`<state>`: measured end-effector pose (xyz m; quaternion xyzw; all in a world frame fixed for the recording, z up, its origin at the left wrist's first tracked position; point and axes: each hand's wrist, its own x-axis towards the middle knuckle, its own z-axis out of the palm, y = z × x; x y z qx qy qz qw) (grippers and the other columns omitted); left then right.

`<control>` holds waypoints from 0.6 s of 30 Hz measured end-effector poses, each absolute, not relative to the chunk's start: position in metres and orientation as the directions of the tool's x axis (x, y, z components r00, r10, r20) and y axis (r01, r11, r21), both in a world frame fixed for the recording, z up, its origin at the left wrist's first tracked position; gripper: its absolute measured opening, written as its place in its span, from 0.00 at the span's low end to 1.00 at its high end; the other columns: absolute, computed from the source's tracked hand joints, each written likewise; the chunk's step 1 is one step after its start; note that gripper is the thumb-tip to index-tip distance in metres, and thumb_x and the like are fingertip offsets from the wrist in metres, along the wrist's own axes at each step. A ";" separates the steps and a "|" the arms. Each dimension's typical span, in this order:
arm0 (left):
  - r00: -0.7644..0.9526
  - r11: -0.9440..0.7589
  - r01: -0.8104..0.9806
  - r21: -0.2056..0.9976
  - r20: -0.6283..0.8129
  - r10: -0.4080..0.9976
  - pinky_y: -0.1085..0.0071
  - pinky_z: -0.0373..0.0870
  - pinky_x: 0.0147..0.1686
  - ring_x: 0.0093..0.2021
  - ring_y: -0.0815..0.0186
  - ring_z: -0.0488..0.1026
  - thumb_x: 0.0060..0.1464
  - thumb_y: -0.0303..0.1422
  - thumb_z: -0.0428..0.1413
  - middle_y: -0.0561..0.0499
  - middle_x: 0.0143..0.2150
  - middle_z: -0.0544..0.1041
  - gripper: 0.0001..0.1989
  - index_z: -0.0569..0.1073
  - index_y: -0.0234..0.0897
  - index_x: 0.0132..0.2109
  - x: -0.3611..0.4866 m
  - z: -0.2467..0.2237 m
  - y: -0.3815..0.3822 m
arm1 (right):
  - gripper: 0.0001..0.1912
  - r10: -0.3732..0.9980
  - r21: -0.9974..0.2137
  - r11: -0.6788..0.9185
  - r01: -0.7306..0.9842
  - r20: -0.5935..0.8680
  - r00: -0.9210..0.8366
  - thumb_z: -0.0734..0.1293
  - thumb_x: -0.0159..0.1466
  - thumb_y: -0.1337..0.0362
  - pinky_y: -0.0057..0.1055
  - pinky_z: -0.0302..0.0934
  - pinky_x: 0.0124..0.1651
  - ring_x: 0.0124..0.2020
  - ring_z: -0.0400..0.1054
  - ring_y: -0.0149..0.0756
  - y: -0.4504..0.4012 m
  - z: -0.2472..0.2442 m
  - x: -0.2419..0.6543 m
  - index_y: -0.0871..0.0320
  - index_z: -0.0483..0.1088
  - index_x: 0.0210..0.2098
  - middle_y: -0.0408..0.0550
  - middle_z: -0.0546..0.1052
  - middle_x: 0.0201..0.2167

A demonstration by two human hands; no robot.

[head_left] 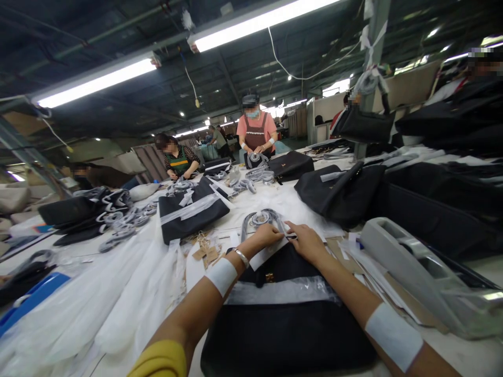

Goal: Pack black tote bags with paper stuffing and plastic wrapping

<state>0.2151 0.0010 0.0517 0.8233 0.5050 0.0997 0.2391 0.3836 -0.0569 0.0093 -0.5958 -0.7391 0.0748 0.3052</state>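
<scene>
A black handbag [286, 335] lies flat in front of me, with a gold clasp [269, 278] and a band of clear plastic film [281, 293] across its front. Its handle [245, 222], in greyish wrapping, loops out beyond the top edge. My left hand [269, 235] is closed over a white strip [267, 255] at the bag's top. Close beside it, my right hand [306, 242] pinches at the handle's lower right end, where the strip also reaches. The fingertips partly hide what exactly each one grips.
Another black bag [192, 212] lies ahead on the left, more black bags [338, 193] on the right. White plastic sleeves [129, 298] spread at left, brown tags [206, 253] beside them. A grey plastic holder [416, 277] stands right. Two co-workers [257, 131] [178, 157] work across the table.
</scene>
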 end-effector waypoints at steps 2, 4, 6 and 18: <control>0.473 -0.369 0.796 0.480 -0.114 0.874 0.72 0.61 0.28 0.23 0.70 0.64 0.58 0.39 0.57 0.56 0.21 0.68 0.15 0.74 0.33 0.28 0.218 0.052 0.003 | 0.32 0.947 -0.521 0.250 0.816 0.307 -0.093 0.67 0.61 0.70 0.38 0.64 0.51 0.48 0.72 0.46 -0.057 0.006 0.385 0.52 0.61 0.64 0.49 0.80 0.44; 0.477 -0.367 0.803 0.470 -0.137 0.868 0.71 0.62 0.28 0.22 0.70 0.64 0.58 0.40 0.57 0.57 0.21 0.68 0.15 0.74 0.33 0.29 0.223 0.052 0.003 | 0.33 0.960 -0.590 0.234 0.773 0.267 -0.086 0.67 0.61 0.71 0.37 0.64 0.50 0.47 0.74 0.44 -0.057 0.004 0.386 0.52 0.60 0.65 0.47 0.81 0.44; 0.479 -0.369 0.807 0.462 -0.145 0.866 0.71 0.61 0.28 0.22 0.70 0.64 0.58 0.39 0.56 0.56 0.19 0.67 0.14 0.75 0.33 0.29 0.228 0.053 0.004 | 0.34 0.961 -0.626 0.231 0.745 0.267 -0.074 0.67 0.60 0.71 0.36 0.64 0.51 0.47 0.74 0.44 -0.057 0.003 0.387 0.52 0.60 0.65 0.46 0.81 0.43; 0.446 -0.387 0.817 0.428 -0.042 0.894 0.72 0.64 0.33 0.32 0.62 0.74 0.50 0.43 0.63 0.47 0.32 0.79 0.17 0.80 0.34 0.40 0.244 0.051 0.012 | 0.35 0.958 -0.883 0.258 0.392 0.285 0.011 0.62 0.54 0.77 0.36 0.65 0.55 0.47 0.74 0.39 -0.047 -0.021 0.398 0.55 0.65 0.61 0.46 0.80 0.47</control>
